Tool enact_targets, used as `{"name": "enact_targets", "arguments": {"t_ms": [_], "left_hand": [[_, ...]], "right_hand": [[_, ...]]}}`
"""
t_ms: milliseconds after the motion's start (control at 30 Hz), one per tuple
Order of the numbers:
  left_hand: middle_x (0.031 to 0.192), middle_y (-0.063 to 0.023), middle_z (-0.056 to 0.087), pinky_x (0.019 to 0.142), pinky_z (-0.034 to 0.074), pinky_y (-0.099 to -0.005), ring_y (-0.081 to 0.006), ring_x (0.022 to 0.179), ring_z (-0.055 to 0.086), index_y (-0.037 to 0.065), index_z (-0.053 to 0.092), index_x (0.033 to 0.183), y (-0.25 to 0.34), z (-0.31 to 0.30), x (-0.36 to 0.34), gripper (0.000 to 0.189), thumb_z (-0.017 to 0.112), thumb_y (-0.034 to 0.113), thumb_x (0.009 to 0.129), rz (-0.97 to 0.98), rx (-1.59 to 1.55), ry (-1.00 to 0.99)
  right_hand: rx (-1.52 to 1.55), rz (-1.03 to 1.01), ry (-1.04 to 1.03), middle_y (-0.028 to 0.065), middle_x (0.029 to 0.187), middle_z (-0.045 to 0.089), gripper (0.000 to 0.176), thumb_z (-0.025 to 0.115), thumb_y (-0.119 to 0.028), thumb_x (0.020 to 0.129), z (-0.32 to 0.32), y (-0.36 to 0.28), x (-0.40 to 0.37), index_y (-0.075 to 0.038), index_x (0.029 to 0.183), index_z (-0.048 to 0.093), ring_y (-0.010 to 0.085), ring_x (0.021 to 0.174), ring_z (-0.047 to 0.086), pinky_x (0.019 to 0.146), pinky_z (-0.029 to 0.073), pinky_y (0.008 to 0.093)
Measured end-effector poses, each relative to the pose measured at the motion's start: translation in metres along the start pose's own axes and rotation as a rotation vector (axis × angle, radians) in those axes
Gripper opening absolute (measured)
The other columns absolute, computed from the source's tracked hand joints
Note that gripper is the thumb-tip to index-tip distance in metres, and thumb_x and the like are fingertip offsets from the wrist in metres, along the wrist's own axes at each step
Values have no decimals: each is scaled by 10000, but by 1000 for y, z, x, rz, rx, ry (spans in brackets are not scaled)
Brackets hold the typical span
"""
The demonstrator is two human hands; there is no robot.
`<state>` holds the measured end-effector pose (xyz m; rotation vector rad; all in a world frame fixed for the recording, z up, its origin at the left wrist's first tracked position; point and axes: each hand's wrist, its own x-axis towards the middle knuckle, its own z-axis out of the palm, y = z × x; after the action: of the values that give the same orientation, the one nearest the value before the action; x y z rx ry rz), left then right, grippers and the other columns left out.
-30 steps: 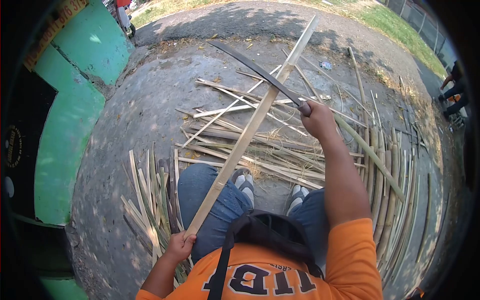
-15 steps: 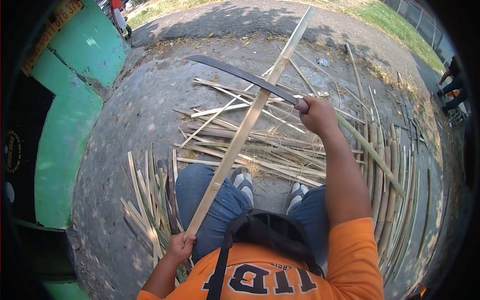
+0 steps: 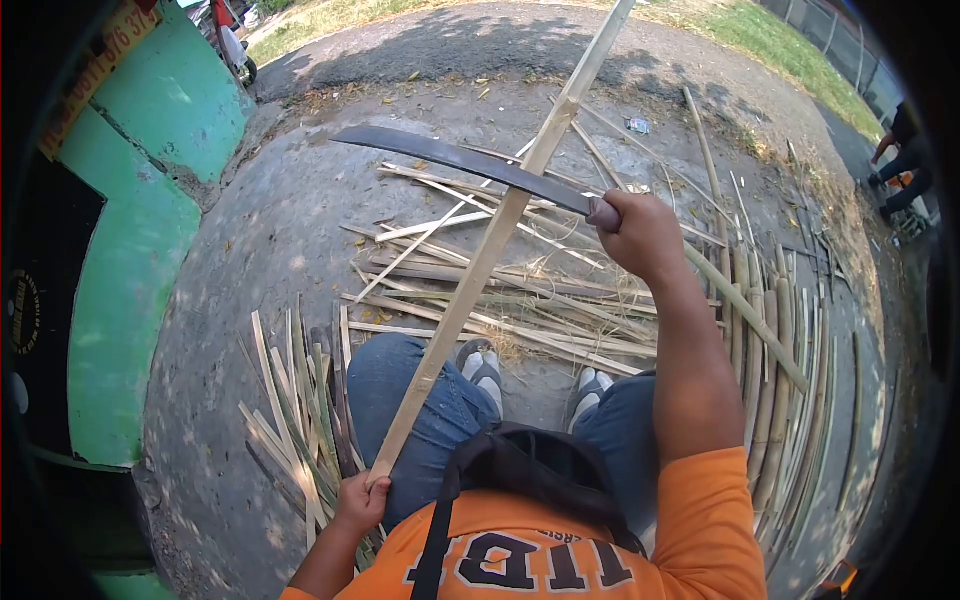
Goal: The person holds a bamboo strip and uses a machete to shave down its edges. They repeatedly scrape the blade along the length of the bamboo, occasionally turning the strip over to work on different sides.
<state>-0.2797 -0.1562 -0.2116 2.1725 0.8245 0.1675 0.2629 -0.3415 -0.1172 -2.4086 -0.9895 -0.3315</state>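
My right hand [image 3: 643,235] is closed round the handle of a machete [image 3: 450,155], whose long dark blade points left. The blade crosses a long, pale bamboo strip [image 3: 470,285] and seems to lie against its upper part. Low on the left, my left hand [image 3: 362,502] grips the strip's near end beside my left knee. From there the strip slants up and away past the top edge of the view, with a node showing above the blade.
Split bamboo strips [image 3: 520,290] lie crosswise before my feet. More strips [image 3: 290,400] are bundled at my left, and bamboo poles [image 3: 765,390] lie along my right. A green wall [image 3: 115,340] stands left. Another person [image 3: 903,165] is at the far right.
The machete has shifted left and slightly down across the strip, and my right hand has dropped a little. My left hand keeps its hold at almost the same place.
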Motion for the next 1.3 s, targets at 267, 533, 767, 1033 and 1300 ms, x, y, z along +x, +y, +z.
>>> {"name": "enact_targets", "arguments": {"t_ms": [267, 533, 767, 1033, 1300], "left_hand": [[636, -187, 598, 580, 486, -418, -380, 592, 651, -21, 686, 898, -4, -3, 0, 531, 629, 490, 1030, -1, 38, -12], [642, -161, 600, 587, 492, -391, -319, 584, 653, -20, 713, 982, -8, 4, -1, 547, 623, 518, 1028, -8, -10, -10], [634, -37, 595, 562, 455, -347, -132, 604, 580, -15, 665, 889, 4, -1, -2, 564, 629, 531, 1023, -34, -40, -5], [694, -85, 651, 616, 496, -356, -184, 648, 634, -20, 698, 966, 4, -6, -3, 530, 641, 503, 1027, -128, -11, -58], [678, -208, 644, 607, 517, -406, -385, 640, 691, -7, 712, 982, -11, 0, -4, 462, 650, 449, 1026, -78, 8, -41]], "right_hand": [[128, 343, 127, 200, 887, 739, 228, 687, -284, 897, 36, 52, 7, -137, 1048, 773, 424, 853, 702, 769, 559, 500], [280, 73, 51, 195, 816, 703, 158, 749, -216, 867, 20, 11, -3, -79, 938, 713, 400, 762, 688, 673, 527, 472], [32, -118, -142, 154, 817, 722, 145, 705, -274, 851, 38, -17, -3, -142, 908, 718, 401, 811, 700, 739, 557, 524], [129, 103, -25, 190, 858, 727, 175, 688, -269, 897, 56, -17, -7, -97, 919, 713, 424, 836, 699, 760, 548, 543], [73, -374, -245, 134, 771, 700, 119, 736, -223, 776, 26, -44, -16, -131, 839, 695, 396, 760, 692, 694, 552, 513]]}}
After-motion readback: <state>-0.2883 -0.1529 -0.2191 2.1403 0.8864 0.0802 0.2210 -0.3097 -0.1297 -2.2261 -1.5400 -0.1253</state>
